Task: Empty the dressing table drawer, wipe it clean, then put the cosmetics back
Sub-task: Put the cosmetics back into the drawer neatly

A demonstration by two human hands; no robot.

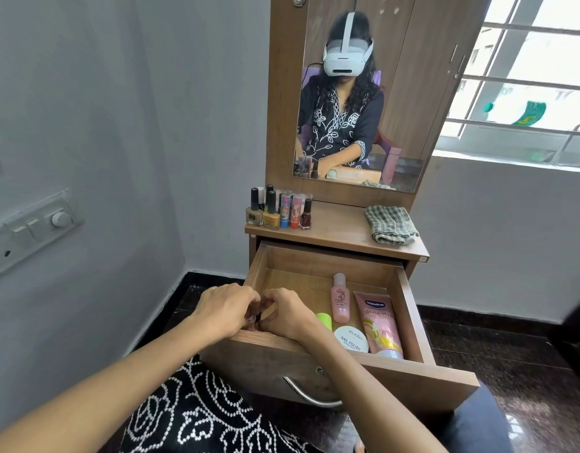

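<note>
Drawer (409, 308): pulled fully out from under the wooden surface (341, 228), metal handle (310, 395) on its front, left half of the floor bare.
Left hand (225, 310): over the front left corner of the drawer, fingers curled inward, touching the right hand; something small and dark between the two, too hidden to name.
Right hand (287, 313): fingers curled, fingertips meeting those of the left hand; cannot tell for either hand whether it grips the dark thing or merely covers it.
Pink bottle (340, 302): lying flat in the right half of the drawer, cap toward the back.
Pink tube (378, 325): lying just beside the bottle, along the right wall, cap toward the front.
Round tub (351, 338): white lid marked nail polish, at the front of the drawer, between tube and right wrist.
Green cap (324, 320): partly hidden behind the right hand, left of the bottle.
Nail polish bottles (270, 212): upright in a tight cluster with small lipstick-like tubes on the left rear of the surface.
Checked cloth (391, 225): folded, on the right side of the surface, well apart from the bottles.
Mirror (357, 93): upright behind the surface, reflecting a seated person in a white headset.
Wall socket panel (27, 233): on the left wall.
Window (527, 73): at upper right.
</note>
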